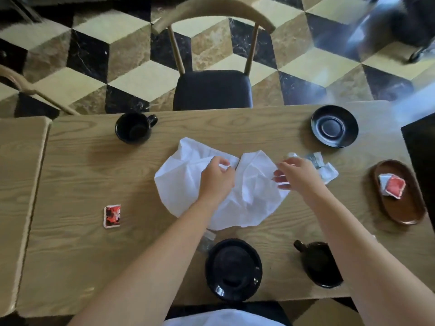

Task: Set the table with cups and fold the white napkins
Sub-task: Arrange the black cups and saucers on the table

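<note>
A crumpled white napkin (183, 175) lies spread in the middle of the wooden table (77, 175). My left hand (215, 178) rests on it and pinches a fold near its centre. My right hand (295, 174) grips the napkin's right edge with bent fingers. A black cup (134, 128) stands at the far left. A second black cup (317, 262) sits near the front right, partly behind my right forearm. One black saucer (334, 125) is at the far right, another black saucer (233, 269) at the front edge.
A brown oval tray (404, 208) at the right holds a red and white packet (392, 185). Another red packet (112, 216) lies at the left. Crumpled clear wrappers (324, 164) lie beyond my right hand. A chair (211, 88) stands across the table.
</note>
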`<control>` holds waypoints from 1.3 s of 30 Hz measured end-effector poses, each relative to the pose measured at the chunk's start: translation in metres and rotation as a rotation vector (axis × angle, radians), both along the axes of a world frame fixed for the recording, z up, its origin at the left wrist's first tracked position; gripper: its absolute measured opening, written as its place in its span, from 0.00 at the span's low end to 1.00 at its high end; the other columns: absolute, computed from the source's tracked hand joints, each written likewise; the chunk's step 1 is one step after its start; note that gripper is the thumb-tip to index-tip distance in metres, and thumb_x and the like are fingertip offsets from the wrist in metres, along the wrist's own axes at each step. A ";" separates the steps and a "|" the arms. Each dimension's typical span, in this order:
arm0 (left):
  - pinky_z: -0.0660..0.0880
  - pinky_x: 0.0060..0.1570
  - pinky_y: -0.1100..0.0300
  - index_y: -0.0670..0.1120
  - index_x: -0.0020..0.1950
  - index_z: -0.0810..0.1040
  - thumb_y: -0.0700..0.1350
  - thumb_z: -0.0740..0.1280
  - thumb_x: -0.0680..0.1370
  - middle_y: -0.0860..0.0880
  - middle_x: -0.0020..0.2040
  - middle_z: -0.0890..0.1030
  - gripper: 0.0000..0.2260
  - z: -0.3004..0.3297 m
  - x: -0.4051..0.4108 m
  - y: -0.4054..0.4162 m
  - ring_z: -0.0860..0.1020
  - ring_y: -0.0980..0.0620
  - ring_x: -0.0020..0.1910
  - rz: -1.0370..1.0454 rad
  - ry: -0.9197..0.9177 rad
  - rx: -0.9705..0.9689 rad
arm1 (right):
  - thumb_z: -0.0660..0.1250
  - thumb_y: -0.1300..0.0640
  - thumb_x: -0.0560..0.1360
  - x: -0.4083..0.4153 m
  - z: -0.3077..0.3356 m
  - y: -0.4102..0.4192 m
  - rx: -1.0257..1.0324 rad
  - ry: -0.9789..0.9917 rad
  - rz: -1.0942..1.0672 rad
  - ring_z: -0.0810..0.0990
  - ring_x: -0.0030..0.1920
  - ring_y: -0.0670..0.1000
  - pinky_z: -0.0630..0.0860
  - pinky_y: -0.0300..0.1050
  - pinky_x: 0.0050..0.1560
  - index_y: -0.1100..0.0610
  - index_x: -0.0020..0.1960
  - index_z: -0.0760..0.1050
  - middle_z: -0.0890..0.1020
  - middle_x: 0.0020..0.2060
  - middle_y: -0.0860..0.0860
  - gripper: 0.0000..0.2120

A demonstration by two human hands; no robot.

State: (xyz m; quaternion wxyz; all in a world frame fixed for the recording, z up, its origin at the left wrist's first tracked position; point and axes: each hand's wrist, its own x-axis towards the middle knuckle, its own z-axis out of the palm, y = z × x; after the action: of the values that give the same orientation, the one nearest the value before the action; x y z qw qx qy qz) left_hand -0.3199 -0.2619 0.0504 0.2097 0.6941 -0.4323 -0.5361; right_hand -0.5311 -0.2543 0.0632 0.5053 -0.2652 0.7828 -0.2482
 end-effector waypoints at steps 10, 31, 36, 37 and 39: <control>0.74 0.32 0.55 0.47 0.59 0.75 0.37 0.65 0.78 0.42 0.45 0.80 0.11 -0.040 -0.226 -0.109 0.78 0.44 0.35 -0.111 0.118 0.190 | 0.69 0.59 0.77 -0.201 -0.056 -0.050 -0.061 0.116 -0.563 0.81 0.50 0.55 0.83 0.51 0.37 0.63 0.59 0.73 0.79 0.57 0.62 0.14; 0.79 0.25 0.58 0.51 0.55 0.78 0.36 0.67 0.80 0.45 0.48 0.82 0.10 -0.059 -0.207 -0.165 0.83 0.51 0.28 0.069 0.093 0.133 | 0.66 0.67 0.76 -0.191 -0.080 -0.116 -0.149 -0.032 -0.359 0.86 0.39 0.54 0.78 0.41 0.31 0.59 0.55 0.83 0.86 0.47 0.58 0.11; 0.78 0.24 0.60 0.53 0.55 0.76 0.37 0.68 0.79 0.48 0.43 0.80 0.11 -0.058 -0.114 -0.164 0.80 0.56 0.23 0.226 0.020 0.105 | 0.66 0.68 0.76 -0.101 -0.080 -0.142 -0.143 -0.139 -0.201 0.85 0.37 0.53 0.78 0.40 0.27 0.60 0.55 0.83 0.86 0.45 0.59 0.11; 0.78 0.24 0.60 0.52 0.54 0.76 0.37 0.68 0.79 0.49 0.44 0.80 0.10 -0.058 -0.096 -0.164 0.80 0.55 0.24 0.253 0.006 0.104 | 0.66 0.68 0.76 -0.084 -0.081 -0.146 -0.139 -0.156 -0.175 0.85 0.36 0.53 0.78 0.39 0.26 0.59 0.54 0.83 0.86 0.45 0.59 0.11; 0.78 0.24 0.61 0.52 0.53 0.77 0.37 0.68 0.80 0.50 0.46 0.79 0.10 -0.059 -0.065 -0.162 0.81 0.51 0.29 0.295 -0.022 0.107 | 0.66 0.67 0.76 -0.055 -0.084 -0.152 -0.127 -0.176 -0.127 0.87 0.39 0.55 0.79 0.41 0.28 0.58 0.52 0.83 0.86 0.45 0.58 0.11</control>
State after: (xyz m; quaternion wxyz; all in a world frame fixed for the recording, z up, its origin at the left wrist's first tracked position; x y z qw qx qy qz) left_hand -0.3848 -0.4235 -0.0084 0.2440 0.7660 -0.2987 -0.5142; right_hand -0.5860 -0.4061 -0.0207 0.5374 -0.2238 0.7334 -0.3510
